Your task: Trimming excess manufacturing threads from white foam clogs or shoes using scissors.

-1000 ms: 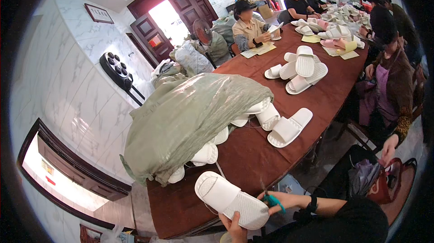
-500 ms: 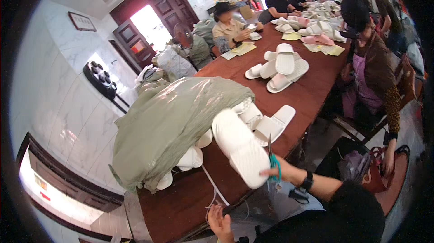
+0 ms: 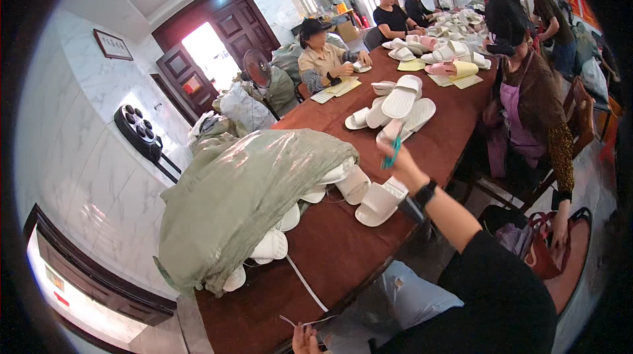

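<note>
My right hand (image 3: 407, 168) grips teal-handled scissors (image 3: 391, 155), with the blades pointing up beside a stack of white slippers (image 3: 402, 98). The nearest slipper of that stack lies just beyond the scissors. A single white slipper (image 3: 380, 202) rests on the table to the left of my right forearm. At the lower edge, my left hand (image 3: 306, 341) is partly cut off, its fingers curled at a thin white string (image 3: 310, 322). A large grey-green sack (image 3: 254, 196) lies on the left of the table, with several white slippers (image 3: 269, 246) showing at its open side.
A brown-topped table (image 3: 310, 238) runs away from me; a white strap (image 3: 306, 283) lies across it. Co-workers sit along both sides, with a heap of slippers (image 3: 455, 28) at the far end. On the right are a chair (image 3: 573, 123) and a red bag (image 3: 544, 238).
The white slipper has left my right hand, which has moved forward to the stack with the scissors. My left hand has lowered towards the bottom edge, the string moving with it.
</note>
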Demonstrator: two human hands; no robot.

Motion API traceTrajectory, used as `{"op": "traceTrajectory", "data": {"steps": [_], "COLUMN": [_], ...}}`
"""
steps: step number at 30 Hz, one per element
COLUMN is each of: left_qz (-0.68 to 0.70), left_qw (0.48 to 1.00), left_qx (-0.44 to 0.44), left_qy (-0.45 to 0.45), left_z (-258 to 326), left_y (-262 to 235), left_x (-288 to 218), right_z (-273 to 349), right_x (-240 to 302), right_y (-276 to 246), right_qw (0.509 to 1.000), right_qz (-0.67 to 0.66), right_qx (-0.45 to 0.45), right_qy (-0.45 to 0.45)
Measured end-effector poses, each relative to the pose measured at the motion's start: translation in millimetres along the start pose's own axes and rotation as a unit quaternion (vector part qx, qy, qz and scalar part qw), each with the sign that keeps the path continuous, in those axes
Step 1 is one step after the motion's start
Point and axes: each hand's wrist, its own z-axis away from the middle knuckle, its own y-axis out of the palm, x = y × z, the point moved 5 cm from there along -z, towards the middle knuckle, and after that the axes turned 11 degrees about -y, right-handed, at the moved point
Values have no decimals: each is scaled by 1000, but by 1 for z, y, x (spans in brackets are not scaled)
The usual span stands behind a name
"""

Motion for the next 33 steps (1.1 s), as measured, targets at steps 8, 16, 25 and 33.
{"op": "traceTrajectory", "data": {"steps": [8,16,25,33], "left_qz": [-202,-206,-53,96], "left_qw": [949,915,873,826], "left_qx": [-71,-244,-430,-542], "left_qy": [-231,-245,-222,-127], "left_z": [4,59,133,138], "left_y": [-92,-237,-317,-348], "left_x": [22,101,124,163], "right_z": [145,173,176,174], "right_x": [-25,-34,-47,-51], "right_y": [20,9,-4,-13], "right_qw": [973,959,953,959], "right_qz": [47,130,172,151], "right_qx": [138,175,185,168], "right_qy": [178,179,168,172]}}
